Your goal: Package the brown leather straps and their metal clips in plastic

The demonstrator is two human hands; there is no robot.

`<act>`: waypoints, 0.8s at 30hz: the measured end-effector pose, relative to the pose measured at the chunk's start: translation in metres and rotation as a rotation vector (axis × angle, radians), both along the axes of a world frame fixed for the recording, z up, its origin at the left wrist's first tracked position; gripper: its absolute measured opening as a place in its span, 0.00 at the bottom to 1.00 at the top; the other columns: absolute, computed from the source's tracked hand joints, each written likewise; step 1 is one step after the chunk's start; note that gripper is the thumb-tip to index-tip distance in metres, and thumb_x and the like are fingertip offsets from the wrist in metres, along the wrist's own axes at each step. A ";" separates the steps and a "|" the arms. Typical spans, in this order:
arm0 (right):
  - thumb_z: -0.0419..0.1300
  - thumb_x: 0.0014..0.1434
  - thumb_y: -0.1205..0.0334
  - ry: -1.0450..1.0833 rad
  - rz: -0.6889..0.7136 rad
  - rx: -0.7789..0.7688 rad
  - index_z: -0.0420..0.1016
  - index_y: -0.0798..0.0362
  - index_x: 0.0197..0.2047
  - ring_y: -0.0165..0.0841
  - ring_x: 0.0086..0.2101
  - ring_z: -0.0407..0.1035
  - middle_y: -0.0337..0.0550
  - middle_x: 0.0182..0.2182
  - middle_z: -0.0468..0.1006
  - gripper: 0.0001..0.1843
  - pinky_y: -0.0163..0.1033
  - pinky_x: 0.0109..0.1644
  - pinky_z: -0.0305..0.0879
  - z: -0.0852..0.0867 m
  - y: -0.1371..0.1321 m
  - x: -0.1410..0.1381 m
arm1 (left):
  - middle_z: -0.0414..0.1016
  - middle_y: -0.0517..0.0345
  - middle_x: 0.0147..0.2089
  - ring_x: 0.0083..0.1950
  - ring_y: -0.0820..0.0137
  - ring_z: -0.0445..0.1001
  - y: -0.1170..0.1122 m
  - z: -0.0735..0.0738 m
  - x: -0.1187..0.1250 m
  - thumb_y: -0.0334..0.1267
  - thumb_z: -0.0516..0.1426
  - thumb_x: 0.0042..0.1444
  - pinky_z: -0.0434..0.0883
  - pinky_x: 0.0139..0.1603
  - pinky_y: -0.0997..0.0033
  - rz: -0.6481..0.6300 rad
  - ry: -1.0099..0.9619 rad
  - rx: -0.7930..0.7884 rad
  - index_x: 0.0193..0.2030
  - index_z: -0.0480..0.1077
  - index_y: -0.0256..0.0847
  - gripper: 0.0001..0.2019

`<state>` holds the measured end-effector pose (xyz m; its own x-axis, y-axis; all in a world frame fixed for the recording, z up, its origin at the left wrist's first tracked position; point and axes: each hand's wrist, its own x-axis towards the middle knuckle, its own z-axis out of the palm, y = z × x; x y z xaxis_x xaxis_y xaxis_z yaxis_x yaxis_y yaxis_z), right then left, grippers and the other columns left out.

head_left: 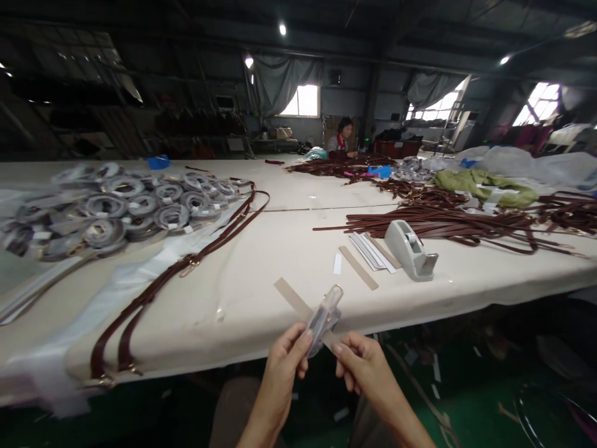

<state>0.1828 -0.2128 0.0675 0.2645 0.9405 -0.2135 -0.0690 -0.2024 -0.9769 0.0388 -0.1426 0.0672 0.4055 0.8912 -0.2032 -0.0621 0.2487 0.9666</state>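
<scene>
Left hand (285, 361) and right hand (361, 367) both pinched on a clear plastic sleeve (324, 317) over the table (261, 274) edge

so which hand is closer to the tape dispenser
The right hand. It sits below and slightly left of the tape dispenser, at the table's near edge. The left hand is further left, on the far side of the small clear packet both hands pinch.

A dim factory workshop: long cloth-covered table (261, 292), heaped brown leather straps (448, 225), bagged coils (116, 208).
</scene>
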 end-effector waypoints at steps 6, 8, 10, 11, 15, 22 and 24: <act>0.58 0.56 0.45 -0.037 -0.026 0.011 0.69 0.55 0.28 0.21 0.13 0.55 0.35 0.17 0.69 0.20 0.29 0.16 0.45 0.007 0.004 0.000 | 0.56 0.68 0.21 0.21 0.78 0.53 -0.004 0.001 0.004 0.59 0.59 0.53 0.53 0.20 0.79 -0.145 0.080 0.064 0.35 0.71 0.37 0.23; 0.59 0.56 0.46 -0.016 -0.036 0.006 0.70 0.56 0.31 0.23 0.15 0.57 0.36 0.19 0.71 0.19 0.29 0.17 0.48 0.004 0.001 -0.002 | 0.56 0.68 0.21 0.21 0.78 0.53 -0.004 0.003 0.005 0.59 0.59 0.52 0.53 0.20 0.79 -0.142 0.089 0.064 0.33 0.70 0.37 0.23; 0.63 0.53 0.50 0.037 -0.079 0.043 0.70 0.55 0.37 0.25 0.18 0.62 0.35 0.22 0.72 0.17 0.29 0.19 0.55 -0.003 -0.005 -0.005 | 0.56 0.68 0.20 0.21 0.78 0.53 -0.004 0.005 0.005 0.59 0.59 0.52 0.52 0.20 0.79 -0.135 0.093 0.063 0.31 0.69 0.38 0.22; 0.65 0.51 0.53 0.065 -0.100 0.081 0.69 0.54 0.40 0.27 0.21 0.65 0.35 0.24 0.72 0.17 0.29 0.21 0.59 -0.007 -0.008 -0.007 | 0.56 0.68 0.21 0.21 0.78 0.53 -0.003 0.006 0.005 0.58 0.59 0.52 0.52 0.20 0.79 -0.131 0.093 0.063 0.31 0.68 0.38 0.21; 0.63 0.55 0.64 0.035 -0.086 0.257 0.69 0.49 0.45 0.32 0.33 0.71 0.39 0.34 0.76 0.14 0.34 0.35 0.70 -0.019 -0.018 -0.007 | 0.57 0.67 0.22 0.21 0.77 0.53 -0.003 0.008 0.005 0.56 0.57 0.54 0.52 0.20 0.78 -0.127 0.093 0.075 0.31 0.68 0.39 0.19; 0.56 0.65 0.74 -0.886 0.074 0.744 0.77 0.49 0.48 0.34 0.37 0.68 0.44 0.34 0.74 0.14 0.38 0.41 0.66 0.011 -0.017 0.022 | 0.60 0.65 0.23 0.24 0.72 0.60 -0.004 0.010 -0.002 0.53 0.57 0.57 0.56 0.25 0.75 -0.160 0.267 0.216 0.32 0.71 0.41 0.16; 0.56 0.65 0.74 -1.138 0.080 0.821 0.76 0.51 0.51 0.37 0.40 0.67 0.46 0.36 0.75 0.15 0.42 0.45 0.64 0.022 -0.016 0.028 | 0.68 0.61 0.28 0.30 0.69 0.67 -0.007 0.014 -0.004 0.50 0.55 0.60 0.60 0.32 0.73 -0.158 0.389 0.383 0.32 0.72 0.42 0.14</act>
